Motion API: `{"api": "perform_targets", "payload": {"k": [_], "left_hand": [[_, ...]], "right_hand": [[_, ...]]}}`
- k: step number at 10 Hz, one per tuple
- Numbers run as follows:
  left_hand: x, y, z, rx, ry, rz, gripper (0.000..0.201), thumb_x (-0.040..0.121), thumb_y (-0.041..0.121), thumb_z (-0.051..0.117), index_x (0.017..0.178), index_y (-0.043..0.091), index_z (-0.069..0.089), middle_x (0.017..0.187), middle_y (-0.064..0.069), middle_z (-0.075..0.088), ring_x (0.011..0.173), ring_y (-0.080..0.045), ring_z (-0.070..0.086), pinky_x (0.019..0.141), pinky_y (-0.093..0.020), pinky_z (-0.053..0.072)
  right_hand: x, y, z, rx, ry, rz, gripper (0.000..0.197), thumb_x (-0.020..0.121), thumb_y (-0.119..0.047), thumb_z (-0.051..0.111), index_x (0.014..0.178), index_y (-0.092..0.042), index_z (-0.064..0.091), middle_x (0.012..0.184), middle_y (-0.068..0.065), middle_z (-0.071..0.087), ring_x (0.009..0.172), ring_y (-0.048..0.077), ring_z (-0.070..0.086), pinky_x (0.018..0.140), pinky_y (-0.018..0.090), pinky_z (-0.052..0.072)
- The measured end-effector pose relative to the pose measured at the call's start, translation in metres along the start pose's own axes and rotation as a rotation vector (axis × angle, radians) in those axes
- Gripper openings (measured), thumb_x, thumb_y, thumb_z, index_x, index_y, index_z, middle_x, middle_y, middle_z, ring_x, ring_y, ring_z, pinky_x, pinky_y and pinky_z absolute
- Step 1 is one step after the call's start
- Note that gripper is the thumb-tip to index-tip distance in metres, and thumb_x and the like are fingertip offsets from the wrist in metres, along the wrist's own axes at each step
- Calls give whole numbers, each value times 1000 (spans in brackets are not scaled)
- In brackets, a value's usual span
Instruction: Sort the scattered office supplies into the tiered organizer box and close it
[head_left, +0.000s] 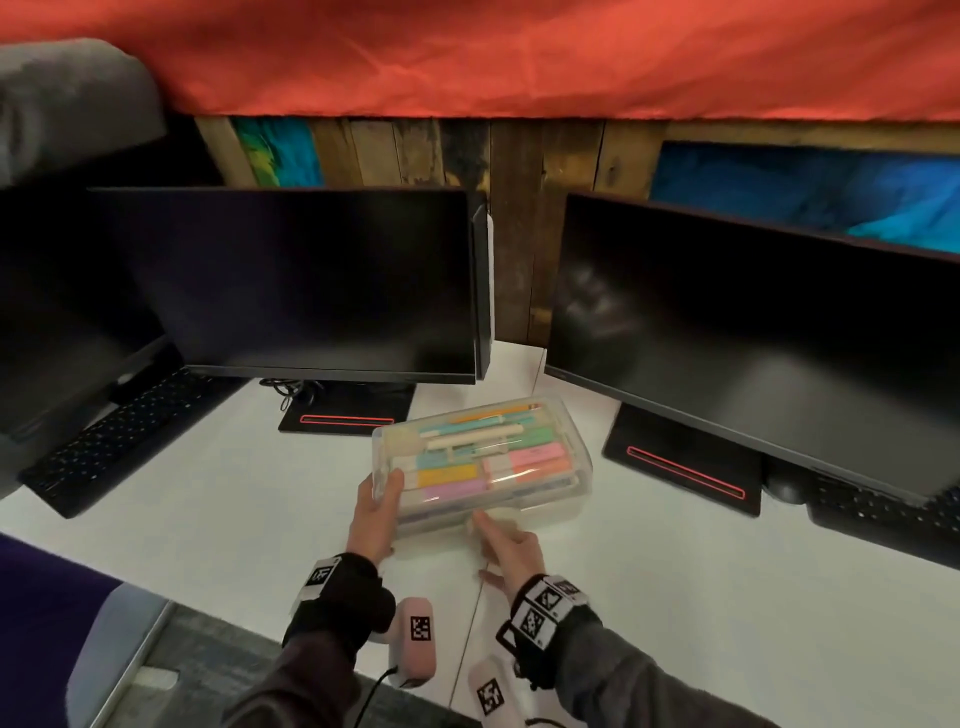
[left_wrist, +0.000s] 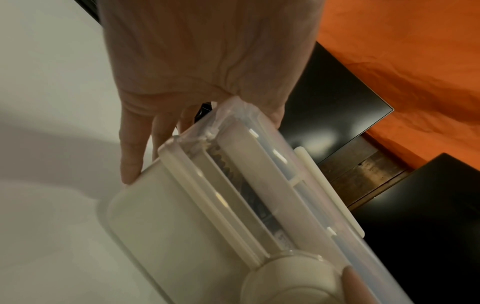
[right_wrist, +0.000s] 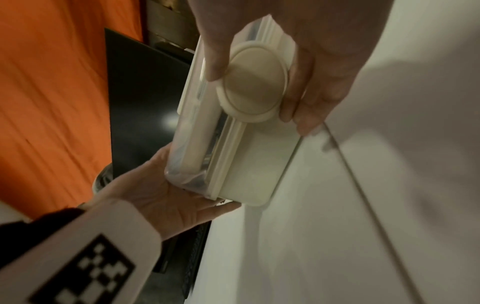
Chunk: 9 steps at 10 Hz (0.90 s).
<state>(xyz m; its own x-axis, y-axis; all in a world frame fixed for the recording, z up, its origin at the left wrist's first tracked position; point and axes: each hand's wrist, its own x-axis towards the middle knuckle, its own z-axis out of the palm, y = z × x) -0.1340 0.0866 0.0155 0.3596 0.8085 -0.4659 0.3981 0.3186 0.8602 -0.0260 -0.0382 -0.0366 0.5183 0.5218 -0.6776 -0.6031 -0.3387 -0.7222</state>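
The translucent organizer box (head_left: 483, 457) sits on the white desk (head_left: 234, 493) between two monitors. Its lid is down over several pastel highlighters and pens. My left hand (head_left: 384, 493) grips the box's left end, thumb on the lid and fingers (left_wrist: 132, 164) down its side. My right hand (head_left: 488, 525) is at the front wall, where a cream round latch knob (right_wrist: 253, 82) sits. In the right wrist view my right hand (right_wrist: 259, 96) pinches that knob, one digit on its upper edge and the others along its lower edge. The box (left_wrist: 233, 205) looks slightly tilted off the desk.
A dark monitor (head_left: 306, 275) stands behind the box on the left, another (head_left: 753, 332) on the right, each on a black base with a red line. Keyboards lie far left (head_left: 109, 431) and far right (head_left: 883, 514), beside a mouse (head_left: 787, 488). Orange cloth (head_left: 519, 52) hangs above.
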Motion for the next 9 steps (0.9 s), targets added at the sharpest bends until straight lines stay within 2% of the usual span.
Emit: {"api": "perform_targets", "payload": {"k": [1,2,3,4,5,6,7,8,9], "left_hand": [[1,0,-1,7,-5,1,56,94,52,41,141,26,27,132,-3,45,120,-31,45,90,-49,42],[1,0,0,6,-8,14,60,90,56,45,140,26,28,123,-1,47,111,-29,47,87,-44,43],[3,0,0,0,-10,16,54,94,50,42,140,26,28,124,-1,47,112,-29,46,89,-46,42],[4,1,0,-2,-14,16,52,95,48,41,140,26,28,122,0,46,111,-27,45,92,-49,41],[4,1,0,0,-14,14,52,95,48,41,140,25,28,121,-1,47,110,-27,46,92,-49,41],[5,1,0,-14,-12,10,52,95,48,41,140,25,28,122,-1,46,110,-27,45,93,-49,40],[4,1,1,-10,1,16,53,95,47,41,141,25,28,122,-1,45,110,-27,45,91,-48,41],[3,2,1,-23,-3,26,53,95,46,42,141,24,28,122,-2,46,109,-27,45,95,-52,40],[-5,0,-2,3,11,17,66,87,58,48,141,25,28,123,0,44,107,-27,43,93,-51,42]], "right_hand": [[-2,0,-9,33,-54,-1,55,72,-50,71,101,-4,65,103,18,63,98,24,60,87,41,55],[-3,-1,-14,93,-115,26,50,74,-46,71,101,-3,67,98,17,61,97,24,58,89,43,54],[0,-6,-5,53,-54,12,67,57,-46,82,103,0,65,97,14,62,91,24,60,85,39,55],[-2,-12,3,-125,60,-22,87,50,-44,87,112,-3,43,107,9,58,95,21,59,87,33,52],[-7,-16,2,-158,112,-50,75,67,-27,82,118,-11,29,110,6,47,94,19,50,84,27,40],[-6,-13,-4,-121,94,-78,76,67,-21,82,121,-10,29,110,6,47,96,19,49,84,27,38],[-10,-16,-10,-89,52,-77,73,67,-21,82,117,-14,29,109,5,49,100,20,49,87,29,37],[-5,-13,-17,-131,25,-89,74,70,-23,79,124,-12,29,105,2,52,102,20,52,93,33,43],[-9,-7,-26,-279,14,-85,61,79,-29,70,126,-11,37,113,5,52,103,20,53,95,36,46]]}}
